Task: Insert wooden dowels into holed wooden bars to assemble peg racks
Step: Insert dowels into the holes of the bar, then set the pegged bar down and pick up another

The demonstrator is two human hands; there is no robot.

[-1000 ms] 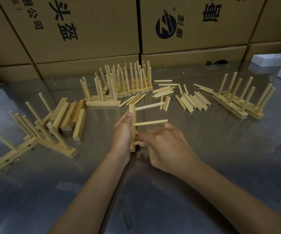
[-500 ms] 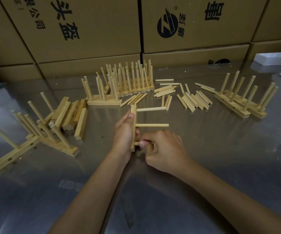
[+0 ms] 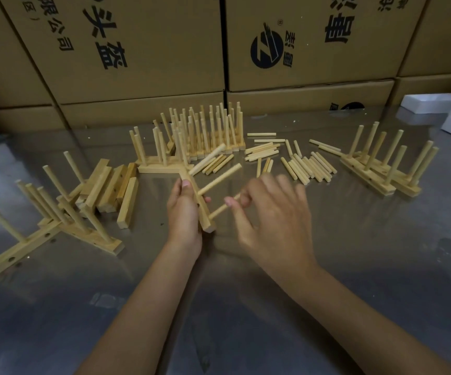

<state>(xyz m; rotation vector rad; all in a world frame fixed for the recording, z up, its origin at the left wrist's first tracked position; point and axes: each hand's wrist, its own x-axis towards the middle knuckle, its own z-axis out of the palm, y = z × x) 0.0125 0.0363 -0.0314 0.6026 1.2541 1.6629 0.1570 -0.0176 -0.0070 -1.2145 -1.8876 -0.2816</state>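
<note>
My left hand (image 3: pixel 183 212) grips a holed wooden bar (image 3: pixel 205 213), held on edge above the metal table. Three dowels stick out of the bar to the right: a far dowel (image 3: pixel 208 159), a middle dowel (image 3: pixel 220 178) and a near dowel (image 3: pixel 219 211). My right hand (image 3: pixel 273 212) is blurred just right of the bar, fingers spread. Its thumb and forefinger rest at the free end of the near dowel, which they hide. Loose dowels (image 3: pixel 305 166) lie in a scatter behind my right hand.
Plain bars (image 3: pixel 116 185) are stacked at the left. Finished racks stand at the back centre (image 3: pixel 205 133), at the right (image 3: pixel 381 169) and at the left (image 3: pixel 64 212). Cardboard boxes (image 3: pixel 137 50) wall the table's far side. White foam blocks (image 3: pixel 430 102) sit at the far right.
My right hand has gone from a closed grip on the near dowel to spread fingers, drawing right. The bar has tilted, so its dowels now point up and right.
</note>
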